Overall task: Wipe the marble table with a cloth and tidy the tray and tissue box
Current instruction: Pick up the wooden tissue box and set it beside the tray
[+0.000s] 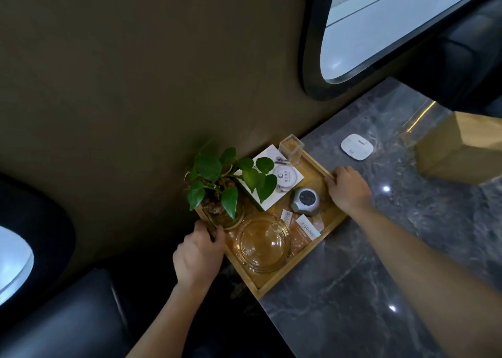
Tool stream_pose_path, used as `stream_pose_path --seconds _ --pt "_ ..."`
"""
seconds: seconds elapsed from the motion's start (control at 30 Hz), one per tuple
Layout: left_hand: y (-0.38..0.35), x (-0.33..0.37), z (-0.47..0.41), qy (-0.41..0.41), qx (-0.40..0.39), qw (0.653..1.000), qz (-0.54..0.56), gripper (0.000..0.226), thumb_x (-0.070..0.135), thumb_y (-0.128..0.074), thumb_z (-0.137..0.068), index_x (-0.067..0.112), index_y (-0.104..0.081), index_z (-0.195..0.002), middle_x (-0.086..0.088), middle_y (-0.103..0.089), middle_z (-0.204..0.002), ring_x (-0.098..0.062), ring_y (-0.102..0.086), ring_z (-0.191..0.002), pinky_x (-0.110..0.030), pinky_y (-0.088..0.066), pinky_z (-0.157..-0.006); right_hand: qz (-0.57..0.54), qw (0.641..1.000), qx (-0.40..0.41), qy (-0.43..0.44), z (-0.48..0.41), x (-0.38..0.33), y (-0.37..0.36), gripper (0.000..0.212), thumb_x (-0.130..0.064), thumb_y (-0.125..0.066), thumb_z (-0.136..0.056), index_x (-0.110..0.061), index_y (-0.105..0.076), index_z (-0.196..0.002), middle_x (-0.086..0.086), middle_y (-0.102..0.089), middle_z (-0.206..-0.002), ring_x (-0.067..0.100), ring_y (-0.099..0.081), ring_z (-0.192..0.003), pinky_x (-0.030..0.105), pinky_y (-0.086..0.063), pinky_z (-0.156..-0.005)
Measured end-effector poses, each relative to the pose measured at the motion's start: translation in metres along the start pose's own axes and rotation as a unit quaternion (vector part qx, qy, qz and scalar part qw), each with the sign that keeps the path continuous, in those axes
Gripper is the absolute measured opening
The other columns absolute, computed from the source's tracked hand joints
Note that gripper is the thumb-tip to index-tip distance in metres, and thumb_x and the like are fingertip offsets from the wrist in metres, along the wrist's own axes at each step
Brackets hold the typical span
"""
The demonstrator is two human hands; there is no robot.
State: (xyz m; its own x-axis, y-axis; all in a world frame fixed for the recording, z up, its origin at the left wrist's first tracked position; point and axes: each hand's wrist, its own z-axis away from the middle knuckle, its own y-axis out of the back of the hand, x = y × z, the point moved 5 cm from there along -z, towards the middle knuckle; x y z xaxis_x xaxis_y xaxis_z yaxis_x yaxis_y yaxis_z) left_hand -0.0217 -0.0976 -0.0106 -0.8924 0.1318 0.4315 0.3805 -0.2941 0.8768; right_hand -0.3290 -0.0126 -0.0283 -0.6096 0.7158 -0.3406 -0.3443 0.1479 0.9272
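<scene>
A wooden tray (274, 281) rests at the left end of the grey marble table (353, 289), against the dark wall. My left hand (199, 254) grips the tray's left rim near a potted green plant (222, 184). My right hand (349, 189) holds the tray's right rim. On the tray lie a glass ashtray (262, 242), a white box (267, 179), a round grey gadget (305, 200), paper sachets (304, 231) and a clear holder (291, 148). A wooden tissue box (461, 151) stands at the far right. No cloth is in view.
A small white square device (356, 147) lies on the marble between tray and tissue box. Dark leather seats (68, 317) sit below left of the table. Oval windows (380, 26) are set in the wall above.
</scene>
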Motion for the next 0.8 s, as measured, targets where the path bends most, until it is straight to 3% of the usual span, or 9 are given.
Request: stream_pose_path --seconds 0.27,0.43,0.57,0.7,0.8 --pt "0.023 0.07 0.034 -0.163 0.04 0.986 -0.015 0.03 0.04 -0.054 -0.086 0.013 -0.059 -0.072 -0.004 -0.065 -0.057 -0.029 -0.063 -0.052 -0.029 -0.043 -0.049 -0.002 0.999 0.03 0.014 0.012 0.003 0.025 0.043 -0.034 -0.047 -0.092 -0.009 -0.048 -0.127 0.014 -0.053 -0.129 0.033 -0.05 -0.117 0.043 -0.042 -0.095" --pt "0.008 0.131 0.04 -0.294 0.046 0.955 0.016 0.034 0.043 -0.047 -0.083 0.014 -0.064 -0.094 -0.003 -0.069 -0.085 -0.022 -0.065 -0.079 -0.035 -0.055 -0.058 0.005 0.997 0.06 0.041 0.024 0.012 0.043 0.041 -0.028 -0.052 -0.09 -0.005 -0.05 -0.124 0.018 -0.055 -0.125 0.036 -0.052 -0.112 0.042 -0.043 -0.09" --pt "-0.018 0.182 0.033 -0.324 -0.034 0.944 0.04 0.041 0.042 -0.05 -0.087 0.015 -0.056 -0.117 -0.004 -0.063 -0.116 -0.021 -0.057 -0.108 -0.036 -0.05 -0.085 0.006 0.997 0.075 0.016 0.03 0.033 0.063 0.038 -0.028 -0.052 -0.089 -0.004 -0.052 -0.118 0.021 -0.057 -0.118 0.039 -0.053 -0.109 0.045 -0.043 -0.088" --pt "-0.047 0.229 0.017 -0.327 -0.092 0.94 0.015 0.047 0.045 -0.046 -0.087 0.015 -0.051 -0.124 -0.009 -0.057 -0.126 -0.026 -0.05 -0.117 -0.04 -0.042 -0.097 -0.001 0.994 0.106 -0.014 0.035 0.066 0.087 0.04 -0.033 -0.048 -0.091 -0.007 -0.05 -0.122 0.017 -0.055 -0.12 0.036 -0.051 -0.113 0.044 -0.04 -0.092" --pt "-0.061 0.267 0.011 -0.368 -0.08 0.926 -0.02 0.048 0.044 -0.046 -0.088 0.012 -0.052 -0.123 -0.011 -0.058 -0.124 -0.029 -0.049 -0.116 -0.04 -0.04 -0.095 -0.002 0.991 0.126 -0.052 0.032 0.095 0.108 0.043 -0.034 -0.049 -0.091 -0.006 -0.048 -0.125 0.018 -0.054 -0.123 0.035 -0.051 -0.115 0.042 -0.041 -0.092"
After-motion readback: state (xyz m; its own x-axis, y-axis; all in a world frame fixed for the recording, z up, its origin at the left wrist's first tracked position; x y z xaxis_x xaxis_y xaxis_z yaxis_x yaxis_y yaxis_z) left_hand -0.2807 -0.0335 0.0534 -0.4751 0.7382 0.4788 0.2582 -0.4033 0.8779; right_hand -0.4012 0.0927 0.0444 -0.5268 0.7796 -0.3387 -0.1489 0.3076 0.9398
